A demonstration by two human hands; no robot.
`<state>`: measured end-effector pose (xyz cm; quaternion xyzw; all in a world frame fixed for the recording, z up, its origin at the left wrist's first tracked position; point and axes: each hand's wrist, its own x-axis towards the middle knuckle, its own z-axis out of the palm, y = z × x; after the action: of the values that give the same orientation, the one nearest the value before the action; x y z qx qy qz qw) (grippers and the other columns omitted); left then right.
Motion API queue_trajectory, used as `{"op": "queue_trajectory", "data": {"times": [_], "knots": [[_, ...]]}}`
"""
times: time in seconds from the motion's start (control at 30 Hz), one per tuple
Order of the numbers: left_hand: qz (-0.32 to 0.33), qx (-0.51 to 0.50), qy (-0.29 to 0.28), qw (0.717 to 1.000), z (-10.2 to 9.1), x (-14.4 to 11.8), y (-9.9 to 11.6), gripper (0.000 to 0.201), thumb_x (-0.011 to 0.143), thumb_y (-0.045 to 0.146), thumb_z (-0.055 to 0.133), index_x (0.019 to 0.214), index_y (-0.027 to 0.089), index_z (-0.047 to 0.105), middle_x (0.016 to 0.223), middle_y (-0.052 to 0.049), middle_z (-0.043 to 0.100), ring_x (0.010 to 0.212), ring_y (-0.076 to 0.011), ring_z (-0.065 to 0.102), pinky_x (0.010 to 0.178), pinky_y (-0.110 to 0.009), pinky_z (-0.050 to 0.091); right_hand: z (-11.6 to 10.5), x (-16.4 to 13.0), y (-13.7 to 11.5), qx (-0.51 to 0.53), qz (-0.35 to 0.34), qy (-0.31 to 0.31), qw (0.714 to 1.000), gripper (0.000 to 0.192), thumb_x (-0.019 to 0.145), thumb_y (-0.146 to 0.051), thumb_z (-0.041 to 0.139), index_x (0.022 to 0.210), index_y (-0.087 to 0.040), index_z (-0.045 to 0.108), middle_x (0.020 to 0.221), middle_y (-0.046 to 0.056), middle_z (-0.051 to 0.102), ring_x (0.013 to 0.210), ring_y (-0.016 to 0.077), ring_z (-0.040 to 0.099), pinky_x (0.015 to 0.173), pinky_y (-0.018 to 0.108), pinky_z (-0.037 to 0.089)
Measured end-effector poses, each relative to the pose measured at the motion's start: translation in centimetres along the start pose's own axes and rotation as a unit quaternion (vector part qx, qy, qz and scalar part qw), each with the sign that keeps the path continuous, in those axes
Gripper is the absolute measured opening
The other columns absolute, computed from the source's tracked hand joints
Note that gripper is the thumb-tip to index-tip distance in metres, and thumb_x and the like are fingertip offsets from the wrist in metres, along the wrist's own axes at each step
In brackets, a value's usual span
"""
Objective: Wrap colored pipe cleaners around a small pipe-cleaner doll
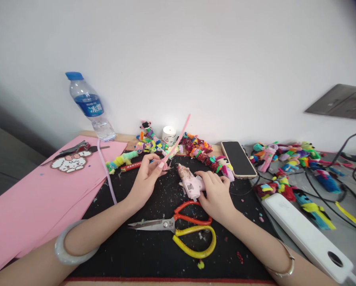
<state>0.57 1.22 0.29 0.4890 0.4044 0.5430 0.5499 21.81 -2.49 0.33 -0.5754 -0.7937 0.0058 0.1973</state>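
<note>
Two hands at frame centre, over a black mat.
A fuzzy pink pipe cleaner [175,141] is pinched by the left hand [146,176]; a pink plastic glue gun [191,183] (lying flat) is gripped by the right hand [215,194], above orange-and-yellow-handled scissors [178,228].

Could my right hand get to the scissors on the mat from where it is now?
Probably yes. The right hand rests on the pink glue gun, and the scissors lie just below it on the black mat, handles nearest, nothing between. It would have to let go of the gun first.
</note>
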Motion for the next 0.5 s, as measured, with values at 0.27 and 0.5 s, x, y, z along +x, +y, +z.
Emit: {"op": "queue_trajectory", "data": {"times": [0.27, 0.5], "knots": [[0.033, 0.075, -0.070, 0.994, 0.4, -0.7, 0.5, 0.011, 0.085, 0.029, 0.052, 0.093, 0.023, 0.046, 0.084, 0.002, 0.056, 0.082, -0.0122, 0.056, 0.085, -0.028, 0.044, -0.8, 0.0, -0.1, 0.142, -0.012, 0.027, 0.989, 0.048, 0.070, -0.014, 0.050, 0.118, -0.020, 0.046, 0.115, 0.010, 0.053, 0.109, 0.0293, 0.044, 0.093, 0.047, 0.029], [0.020, 0.095, -0.204, 0.974, 0.6, -1.4, 0.2, 0.009, 0.086, 0.027, 0.050, 0.094, 0.021, 0.051, 0.096, -0.002, 0.055, 0.092, -0.0144, 0.056, 0.087, -0.028, 0.045, -0.2, -0.8, -0.3, 0.431, 0.004, 0.070, 0.900, 0.027, 0.084, -0.021, 0.051, 0.111, -0.023, 0.046, 0.099, 0.006, 0.054, 0.084, 0.0184, 0.054, 0.076, 0.032, 0.047]]}}
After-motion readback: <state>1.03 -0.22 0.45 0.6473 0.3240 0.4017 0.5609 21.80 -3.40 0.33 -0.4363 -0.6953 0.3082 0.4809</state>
